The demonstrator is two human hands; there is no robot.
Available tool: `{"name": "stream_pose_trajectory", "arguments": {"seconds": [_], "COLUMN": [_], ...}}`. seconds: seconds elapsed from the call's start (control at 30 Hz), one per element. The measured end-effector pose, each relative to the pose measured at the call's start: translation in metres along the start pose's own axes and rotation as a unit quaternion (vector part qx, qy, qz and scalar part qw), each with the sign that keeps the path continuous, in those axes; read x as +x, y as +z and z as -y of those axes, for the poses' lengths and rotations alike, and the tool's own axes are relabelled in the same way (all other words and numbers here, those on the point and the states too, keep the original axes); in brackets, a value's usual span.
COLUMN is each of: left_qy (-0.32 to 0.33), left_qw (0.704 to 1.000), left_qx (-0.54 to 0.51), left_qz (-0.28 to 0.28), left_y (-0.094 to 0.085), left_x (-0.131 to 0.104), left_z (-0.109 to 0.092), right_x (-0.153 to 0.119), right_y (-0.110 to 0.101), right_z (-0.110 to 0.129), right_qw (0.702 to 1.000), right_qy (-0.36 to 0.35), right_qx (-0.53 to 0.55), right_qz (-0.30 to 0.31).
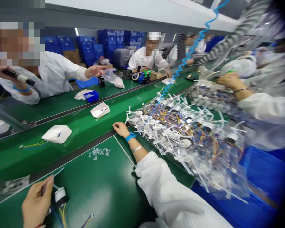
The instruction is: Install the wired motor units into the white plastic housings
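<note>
My left hand (38,201) is at the lower left, its thumb and fingers pinched on a thin whitish strip (59,172). Just below the fingertips is a small white-and-black motor (60,197) with yellow and blue wires; the strip seems to belong to it. My right hand (120,129) reaches to the dark edge of the belt, fingers curled together; whatever they hold, if anything, is hidden. A blue strap and a bangle circle that wrist. Beside it lies a large pile of wired motors (180,126) with white strips and clear bags.
Small clear rings (99,152) lie on the green table. White trays (58,134) with wired parts sit on the green belt (80,126). Across it, a person holds a clear bag (114,79) near a blue box (92,96). A coiled blue hose (187,57) hangs overhead. A co-worker's hand (231,81) is right.
</note>
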State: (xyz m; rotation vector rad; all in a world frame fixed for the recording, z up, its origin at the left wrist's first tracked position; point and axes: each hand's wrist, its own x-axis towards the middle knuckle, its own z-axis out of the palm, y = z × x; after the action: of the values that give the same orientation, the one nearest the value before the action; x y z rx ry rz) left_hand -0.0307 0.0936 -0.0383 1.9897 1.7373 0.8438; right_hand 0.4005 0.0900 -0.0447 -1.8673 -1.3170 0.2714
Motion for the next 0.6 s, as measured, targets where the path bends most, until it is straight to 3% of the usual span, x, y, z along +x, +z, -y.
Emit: {"name": "stream_pose_trajectory", "arguments": {"seconds": [0.17, 0.43, 0.6], "left_qy": [-0.018, -0.122, -0.123], "left_qw": [0.999, 0.991, 0.989], "left_qx": [-0.032, -0.053, -0.065], "left_qz": [-0.005, 0.014, 0.044], "left_y": [-0.005, -0.006, -0.003], "left_x": [-0.001, -0.004, -0.003], "left_z": [-0.024, -0.021, -0.014], "right_x": [0.000, 0.000, 0.001], "right_y": [0.000, 0.002, 0.002], "right_z": [-0.003, -0.006, -0.006], "right_qw": [0.999, 0.999, 0.999], "right_qy": [-0.017, -0.021, -0.018], "right_qx": [0.031, 0.036, 0.024], "right_qz": [-0.007, -0.017, -0.024]}}
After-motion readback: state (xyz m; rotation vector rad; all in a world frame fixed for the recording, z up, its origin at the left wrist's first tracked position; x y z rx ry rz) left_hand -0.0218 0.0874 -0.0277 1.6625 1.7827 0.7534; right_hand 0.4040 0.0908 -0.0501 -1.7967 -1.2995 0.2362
